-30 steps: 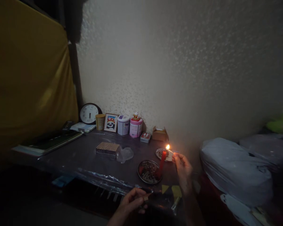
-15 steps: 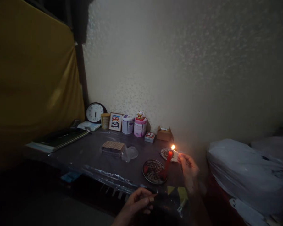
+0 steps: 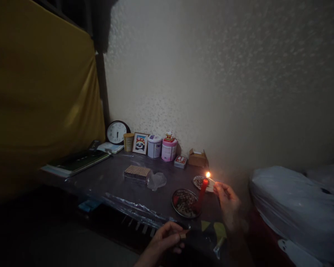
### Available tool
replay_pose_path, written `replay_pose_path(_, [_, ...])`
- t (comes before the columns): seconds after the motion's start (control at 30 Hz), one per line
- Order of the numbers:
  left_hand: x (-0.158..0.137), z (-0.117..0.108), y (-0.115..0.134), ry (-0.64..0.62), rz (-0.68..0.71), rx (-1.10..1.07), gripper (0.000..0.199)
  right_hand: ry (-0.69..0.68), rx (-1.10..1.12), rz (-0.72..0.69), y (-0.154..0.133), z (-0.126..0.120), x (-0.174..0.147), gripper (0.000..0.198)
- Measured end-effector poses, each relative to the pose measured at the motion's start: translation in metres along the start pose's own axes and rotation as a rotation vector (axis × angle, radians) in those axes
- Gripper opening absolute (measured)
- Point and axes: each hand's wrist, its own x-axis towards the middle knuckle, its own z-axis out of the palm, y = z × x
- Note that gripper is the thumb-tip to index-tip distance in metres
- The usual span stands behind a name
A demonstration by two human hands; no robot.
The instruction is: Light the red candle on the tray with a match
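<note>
A burning match (image 3: 210,178) is pinched in the fingertips of my right hand (image 3: 228,202); its flame sits just above the top of a red candle (image 3: 203,191). The candle stands, leaning slightly, at the right side of a round metal plate (image 3: 174,210) strewn with dark and pale bits. Behind it lies a second, smaller plate (image 3: 195,181) with small pieces on it. Low in front of the table edge, my left hand (image 3: 168,239) is closed around a small matchbox (image 3: 183,234), mostly covered by the fingers.
On the dark table (image 3: 111,181) lie a pack of matchboxes (image 3: 137,172) and crumpled clear plastic (image 3: 157,181). Along the wall stand a clock (image 3: 117,132), a picture frame (image 3: 140,143), two tins (image 3: 169,150) and a cardboard box (image 3: 198,158). Bagged bedding (image 3: 289,196) is at right.
The whole view has shifted slightly, so things appear a little further right. The match stays lit by the candle's top, and both hands keep their holds.
</note>
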Motion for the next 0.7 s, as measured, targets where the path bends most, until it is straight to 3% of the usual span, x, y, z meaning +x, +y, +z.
replay_pose_path(0.7, [-0.001,-0.001,-0.001,-0.041,-0.014,0.003,0.036,-0.022,0.054,-0.047,0.014,0.004,0.004,0.043])
